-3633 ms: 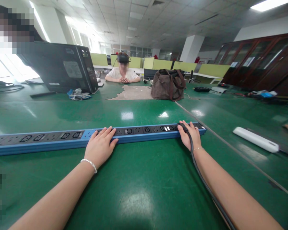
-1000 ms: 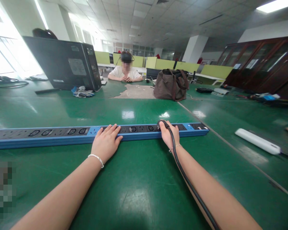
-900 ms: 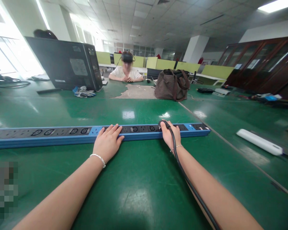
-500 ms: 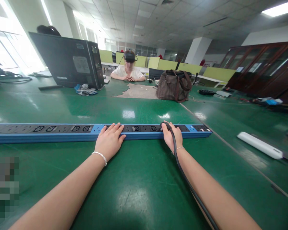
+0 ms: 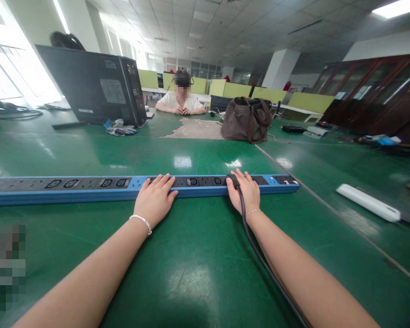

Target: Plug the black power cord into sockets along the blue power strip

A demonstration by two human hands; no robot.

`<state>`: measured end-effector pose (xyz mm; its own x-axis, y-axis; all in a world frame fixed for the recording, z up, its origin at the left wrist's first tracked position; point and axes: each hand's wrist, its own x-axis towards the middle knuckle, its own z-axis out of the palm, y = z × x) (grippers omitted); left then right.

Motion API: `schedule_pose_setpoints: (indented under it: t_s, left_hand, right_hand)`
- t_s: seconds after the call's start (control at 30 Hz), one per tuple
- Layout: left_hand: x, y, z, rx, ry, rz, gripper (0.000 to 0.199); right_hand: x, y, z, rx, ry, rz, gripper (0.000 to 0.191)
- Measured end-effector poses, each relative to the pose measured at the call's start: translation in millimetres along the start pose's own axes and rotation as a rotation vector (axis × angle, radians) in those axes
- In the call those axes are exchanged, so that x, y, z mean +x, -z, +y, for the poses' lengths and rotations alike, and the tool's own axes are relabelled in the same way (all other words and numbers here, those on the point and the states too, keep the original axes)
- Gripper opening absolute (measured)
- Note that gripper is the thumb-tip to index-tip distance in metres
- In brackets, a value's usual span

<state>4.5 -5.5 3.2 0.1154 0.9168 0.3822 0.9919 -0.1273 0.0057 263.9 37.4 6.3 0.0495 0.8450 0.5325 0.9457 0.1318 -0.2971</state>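
A long blue power strip (image 5: 205, 192) with rows of black sockets lies across the green surface. My left hand (image 5: 156, 196) rests on it, palm down with fingers extended, holding nothing. On the strip's right part, my right hand (image 5: 245, 191) grips a black power plug (image 5: 231, 179), with the thumb on its near side and the fingers reaching past it. The plug is over the sockets; whether its pins are inside one is hidden. Its black cord (image 5: 256, 248) runs down along my right forearm toward the bottom edge.
A white bar-shaped device (image 5: 368, 202) lies at the right. Further back are a black computer case (image 5: 92, 86), gloves (image 5: 120, 128) and a brown bag (image 5: 244, 119). A person (image 5: 180, 102) wearing a headset sits across the table, hands together.
My right hand has shifted its grip on the plug, its fingers now reaching further over the strip. The plug and cord have moved slightly left. My left hand stays on the strip.
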Motion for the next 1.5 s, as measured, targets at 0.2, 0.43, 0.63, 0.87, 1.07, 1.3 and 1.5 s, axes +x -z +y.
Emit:
schedule_pose_setpoints:
  t_s: [0.2, 0.43, 0.63, 0.87, 1.07, 1.3, 1.5]
  left_hand:
    - [0, 0.6, 0, 0.000, 0.002, 0.015, 0.048]
    - [0, -0.1, -1, -0.005, -0.005, 0.021, 0.048]
    - [0, 0.3, 0, -0.005, 0.003, 0.025, 0.048]
    - [0, 0.5, 0, -0.005, 0.013, 0.020, 0.048]
    - [-1, -0.3, 0, -0.020, 0.010, 0.031, 0.047]
    - [-1, -1.3, -1, -0.030, -0.002, 0.051, 0.045]
    - [-1, -2.0, -2, -0.051, 0.001, 0.055, 0.044]
  right_hand:
    - [3, 4, -1, -0.020, -0.008, -0.090, 0.042]
    - [2, 0, 1, -0.012, 0.003, -0.060, 0.041]
    - [4, 6, -2, 0.024, -0.051, -0.128, 0.041]
    - [1, 3, -6, 0.032, -0.046, -0.046, 0.037]
    - [1, -20, 0, 0.195, -0.051, 0.119, 0.030]
    - [14, -18, 5, 0.671, -0.231, 0.330, 0.038]
    - [10, -8, 5, 0.793, -0.196, 0.291, 0.042]
